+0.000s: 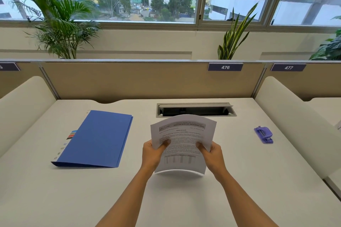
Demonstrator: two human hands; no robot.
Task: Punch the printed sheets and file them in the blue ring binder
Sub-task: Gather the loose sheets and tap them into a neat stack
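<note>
The printed sheets [182, 134] stand upright on their bottom edge at the middle of the white desk [239, 180], bowed slightly. My left hand [154, 153] grips their left side, thumb on the front. My right hand [212, 154] grips the right side the same way. The blue ring binder [99, 138] lies closed and flat on the desk, to the left of the sheets. A small purple hole punch [263, 134] sits on the desk to the right, apart from both hands.
An open cable tray slot [195, 109] is set into the desk just behind the sheets. Cream side dividers [24, 105] and a beige back partition [129, 79] bound the desk. Potted plants stand behind the partition below the window.
</note>
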